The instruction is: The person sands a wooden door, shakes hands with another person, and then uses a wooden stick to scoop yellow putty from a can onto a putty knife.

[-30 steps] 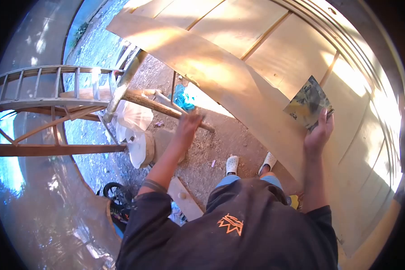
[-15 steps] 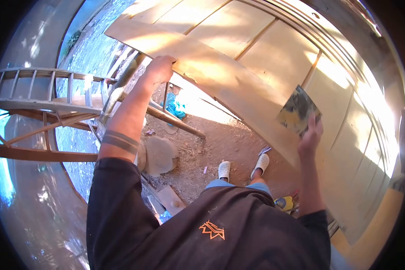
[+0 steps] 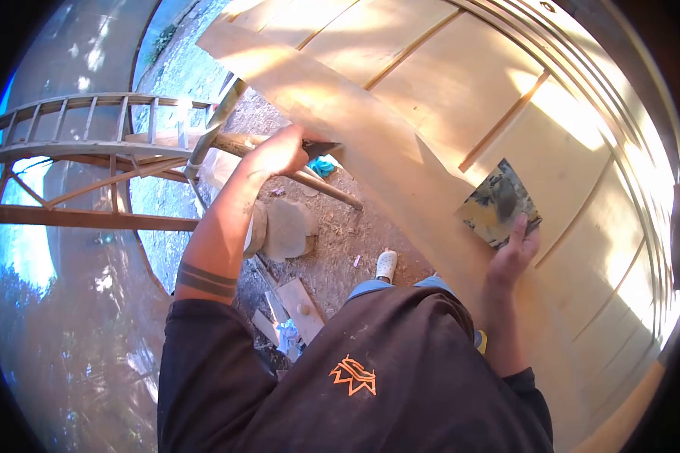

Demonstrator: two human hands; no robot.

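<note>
My left hand (image 3: 283, 153) is closed around a dark, flat-bladed putty knife (image 3: 321, 149). The blade meets the near edge of a long pale wooden board (image 3: 389, 170). My right hand (image 3: 515, 253) grips a squarish flat plate (image 3: 499, 204) by its lower corner, thumb on top. Dark and yellowish paste is smeared over that plate, which is held above the board. Behind the board, a large panelled wooden surface (image 3: 499, 98) with thin strips stretches off to the right.
A ladder (image 3: 91, 147) lies at the left, near a wooden truss-like frame (image 3: 91, 217). A round pole (image 3: 329, 189) and a stone block (image 3: 291, 229) are below my left arm. Wood scraps (image 3: 301, 308) lie on the dirt floor. One white clog (image 3: 386, 264) shows.
My left hand has moved along the board's edge toward me, and the putty knife's blade now shows. The plate in my right hand has turned slightly. My view has shifted and one clog is hidden.
</note>
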